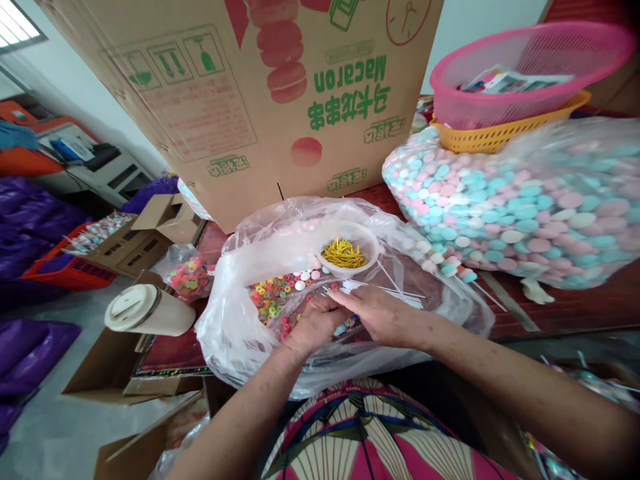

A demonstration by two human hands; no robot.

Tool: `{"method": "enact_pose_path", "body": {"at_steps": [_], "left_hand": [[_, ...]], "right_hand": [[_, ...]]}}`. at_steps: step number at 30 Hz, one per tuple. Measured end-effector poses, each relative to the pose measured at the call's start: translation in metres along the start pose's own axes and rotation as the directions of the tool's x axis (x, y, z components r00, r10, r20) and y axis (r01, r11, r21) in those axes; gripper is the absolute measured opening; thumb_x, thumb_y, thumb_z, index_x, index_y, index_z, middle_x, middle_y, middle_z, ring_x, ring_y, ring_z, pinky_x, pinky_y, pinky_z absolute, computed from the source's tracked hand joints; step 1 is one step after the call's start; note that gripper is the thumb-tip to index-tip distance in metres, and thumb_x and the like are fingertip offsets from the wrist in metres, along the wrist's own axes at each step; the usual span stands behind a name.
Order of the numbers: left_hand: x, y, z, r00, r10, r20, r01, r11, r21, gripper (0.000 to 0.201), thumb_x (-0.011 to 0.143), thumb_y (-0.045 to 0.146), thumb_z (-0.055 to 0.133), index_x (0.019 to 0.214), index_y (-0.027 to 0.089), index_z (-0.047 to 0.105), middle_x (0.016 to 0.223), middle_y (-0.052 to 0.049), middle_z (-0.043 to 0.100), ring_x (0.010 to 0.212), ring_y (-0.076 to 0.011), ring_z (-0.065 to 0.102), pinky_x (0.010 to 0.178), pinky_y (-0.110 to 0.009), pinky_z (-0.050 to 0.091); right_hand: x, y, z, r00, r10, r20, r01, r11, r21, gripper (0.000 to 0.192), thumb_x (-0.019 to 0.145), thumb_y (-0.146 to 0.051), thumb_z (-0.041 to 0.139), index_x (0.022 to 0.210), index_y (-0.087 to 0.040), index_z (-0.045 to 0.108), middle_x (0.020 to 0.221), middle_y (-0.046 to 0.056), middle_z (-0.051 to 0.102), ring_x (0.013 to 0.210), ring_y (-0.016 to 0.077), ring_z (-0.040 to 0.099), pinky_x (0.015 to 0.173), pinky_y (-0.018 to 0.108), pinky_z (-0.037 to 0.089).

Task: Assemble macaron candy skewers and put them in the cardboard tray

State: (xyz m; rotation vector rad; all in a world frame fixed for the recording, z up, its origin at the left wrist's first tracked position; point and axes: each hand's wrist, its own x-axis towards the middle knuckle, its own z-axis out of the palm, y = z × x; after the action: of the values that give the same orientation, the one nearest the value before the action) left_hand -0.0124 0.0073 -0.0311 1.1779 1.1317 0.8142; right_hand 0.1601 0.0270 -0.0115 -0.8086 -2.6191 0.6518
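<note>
Resting together inside an open clear plastic bag (pixel 235 313), both hands sit on a pile of colourful ring candies (pixel 273 297). Left hand (pixel 313 323) has its fingers curled down into the candies; right hand (pixel 383 313) lies flatter beside some white sticks (pixel 395 293), can't tell if it's gripping any. Small bowl of yellow twist ties (pixel 344 253) sits just behind.

A bowl (pixel 345 257) sits mid-frame inside an open plastic bag (pixel 240 320), behind both hands; a cardboard box (pixel 240 100) stands behind it, a sack of discs (pixel 525 207) lies right, probably on the tabletop (pixel 575 310).
</note>
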Motion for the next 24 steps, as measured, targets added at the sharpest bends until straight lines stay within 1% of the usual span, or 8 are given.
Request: {"method": "enact_pose_path", "body": {"at_steps": [3,5,9,11,14,18,21,24], "left_hand": [[-0.002,-0.005,0.005,0.994,-0.017,-0.107,0.014,1.0,-0.021,0.025,0.07,0.039,0.069,0.06,0.017,0.067,0.055,0.003,0.055,0.055,-0.0109,0.047,0.06,-0.024,0.04],[-0.003,-0.006,0.005,0.982,-0.005,-0.19,-0.002,0.999,-0.038,0.027,0.073,0.041,0.067,0.06,0.017,0.066,0.053,0.004,0.051,0.051,-0.009,0.041,0.054,-0.023,0.037],[-0.002,-0.011,0.01,0.949,0.178,-0.261,-0.168,0.984,0.062,0.025,0.077,0.037,0.064,0.063,0.017,0.068,0.059,0.002,0.059,0.059,-0.0117,0.05,0.063,-0.024,0.042],[-0.002,-0.014,0.013,0.932,0.26,-0.253,-0.213,0.956,0.201,0.024,0.08,0.036,0.061,0.065,0.018,0.069,0.063,0.001,0.063,0.063,-0.0139,0.055,0.067,-0.025,0.045],[-0.007,-0.015,0.014,0.902,0.342,-0.264,-0.231,0.898,0.375,0.023,0.085,0.035,0.055,0.082,0.019,0.071,0.078,-0.002,0.069,0.074,-0.0171,0.061,0.075,-0.028,0.046],[-0.013,-0.001,0.0,0.986,0.147,0.08,-0.163,0.953,0.254,0.032,0.091,0.043,0.045,0.086,0.018,0.065,0.07,-0.003,0.065,0.065,-0.0164,0.059,0.065,-0.027,0.046],[-0.013,0.014,-0.013,0.943,0.017,0.331,-0.11,0.958,0.265,0.034,0.091,0.044,0.044,0.075,0.018,0.059,0.068,-0.003,0.063,0.063,-0.0159,0.057,0.061,-0.025,0.044],[-0.008,0.023,-0.02,0.933,0.083,0.349,-0.24,0.868,0.435,0.027,0.088,0.039,0.049,0.075,0.019,0.06,0.079,-0.003,0.066,0.078,-0.0187,0.057,0.074,-0.028,0.044]], "right_hand": [[-0.005,0.011,0.004,0.979,0.072,-0.192,-0.043,0.988,0.151,0.057,0.084,-0.021,0.049,0.139,-0.016,0.04,0.121,0.016,0.059,0.107,0.0262,0.057,0.09,0.042,0.047],[-0.01,0.015,0.005,0.893,0.277,-0.354,-0.152,0.927,0.342,0.052,0.087,-0.03,0.05,0.136,-0.019,0.042,0.119,0.012,0.059,0.1,0.0223,0.058,0.084,0.037,0.05],[-0.012,0.007,0.024,0.825,0.559,-0.087,-0.366,0.645,0.671,0.031,0.08,-0.046,0.058,0.092,-0.018,0.06,0.063,-0.002,0.056,0.053,0.0128,0.052,0.049,0.025,0.044],[-0.008,-0.002,0.039,0.794,0.608,0.02,-0.413,0.514,0.751,0.031,0.078,-0.049,0.055,0.076,-0.019,0.056,0.051,-0.004,0.049,0.043,0.011,0.046,0.042,0.024,0.04],[-0.002,-0.013,0.053,0.725,0.689,0.008,-0.411,0.423,0.807,0.03,0.078,-0.05,0.051,0.073,-0.021,0.053,0.049,-0.005,0.049,0.04,0.0113,0.047,0.04,0.024,0.04],[-0.001,-0.021,0.054,0.726,0.688,0.006,-0.354,0.366,0.861,0.026,0.079,-0.048,0.049,0.078,-0.022,0.047,0.049,-0.006,0.052,0.042,0.0131,0.052,0.043,0.025,0.046],[-0.001,-0.022,0.053,0.745,0.663,0.075,-0.375,0.322,0.869,0.024,0.08,-0.046,0.046,0.078,-0.022,0.045,0.057,-0.004,0.057,0.045,0.0134,0.055,0.043,0.025,0.046],[0.001,-0.018,0.053,0.73,0.683,-0.016,-0.453,0.501,0.737,0.018,0.083,-0.037,0.042,0.076,-0.021,0.048,0.06,-0.002,0.058,0.048,0.0136,0.055,0.046,0.025,0.044]]}}
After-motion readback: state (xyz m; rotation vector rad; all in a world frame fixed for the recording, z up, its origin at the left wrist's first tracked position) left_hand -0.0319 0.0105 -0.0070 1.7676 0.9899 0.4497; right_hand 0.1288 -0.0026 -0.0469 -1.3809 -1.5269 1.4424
